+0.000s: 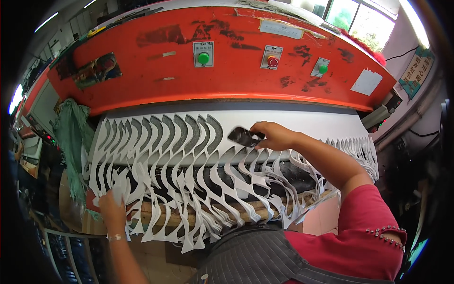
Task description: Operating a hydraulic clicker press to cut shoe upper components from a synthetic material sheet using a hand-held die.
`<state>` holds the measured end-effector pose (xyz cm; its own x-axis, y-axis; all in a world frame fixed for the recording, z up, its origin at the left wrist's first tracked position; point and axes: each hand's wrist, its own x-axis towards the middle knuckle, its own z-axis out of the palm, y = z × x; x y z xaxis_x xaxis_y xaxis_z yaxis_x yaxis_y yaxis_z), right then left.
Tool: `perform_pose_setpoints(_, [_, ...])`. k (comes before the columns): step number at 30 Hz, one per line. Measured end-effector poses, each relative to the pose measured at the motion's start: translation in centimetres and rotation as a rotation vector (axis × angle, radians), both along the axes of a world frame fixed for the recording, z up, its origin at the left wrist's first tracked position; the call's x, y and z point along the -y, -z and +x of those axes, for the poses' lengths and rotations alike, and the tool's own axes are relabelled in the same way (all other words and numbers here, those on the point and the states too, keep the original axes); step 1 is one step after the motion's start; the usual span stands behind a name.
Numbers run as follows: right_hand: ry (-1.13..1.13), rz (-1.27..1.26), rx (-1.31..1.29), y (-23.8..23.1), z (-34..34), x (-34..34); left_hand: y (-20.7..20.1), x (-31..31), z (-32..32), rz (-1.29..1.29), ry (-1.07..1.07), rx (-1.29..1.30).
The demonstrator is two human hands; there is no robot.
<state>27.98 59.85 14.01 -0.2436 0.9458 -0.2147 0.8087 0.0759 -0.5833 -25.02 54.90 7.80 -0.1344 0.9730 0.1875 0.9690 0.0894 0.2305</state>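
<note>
My right hand (276, 136) is closed round one end of a black cutting die (243, 137), a curved piece held over the white sheet material (283, 118). Rows of crescent-shaped gaps run across the sheet, leaving thin wavy strips (189, 177) that droop over the near edge in layers. At the lower left, my left hand (112, 208) is closed on pale white cut pieces (118, 193) beside the hanging strips. Motion blurs its fingers somewhat, and how many pieces it holds is hidden.
Across the back stands a red press (165, 90) with green buttons (203, 58) and a red knob (273, 61). A green cloth (73, 142) hangs at its left. Dark padding (293, 176) shows through the strips, above a wooden roller-like edge (189, 218). Pink material (321, 220) lies lower right.
</note>
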Motion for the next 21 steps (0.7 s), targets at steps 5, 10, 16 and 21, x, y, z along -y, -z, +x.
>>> perform_pose_setpoints(5, [-0.404,0.201,0.219,4.5,0.5,-5.7,1.4,-3.3,1.7,0.273,0.128,-0.045])
perform_pose_setpoints(10, [-0.636,0.346,0.315,6.8,0.2,-10.8,-2.0,-8.5,13.0,0.159,0.441,0.306])
perform_pose_setpoints(16, [-0.746,0.484,0.266,7.7,-0.4,-13.2,2.6,-11.5,26.5,-0.06,0.708,0.238])
perform_pose_setpoints(21, [-0.329,0.452,0.104,9.5,-0.2,-11.6,6.6,-12.5,28.9,0.052,0.631,0.248])
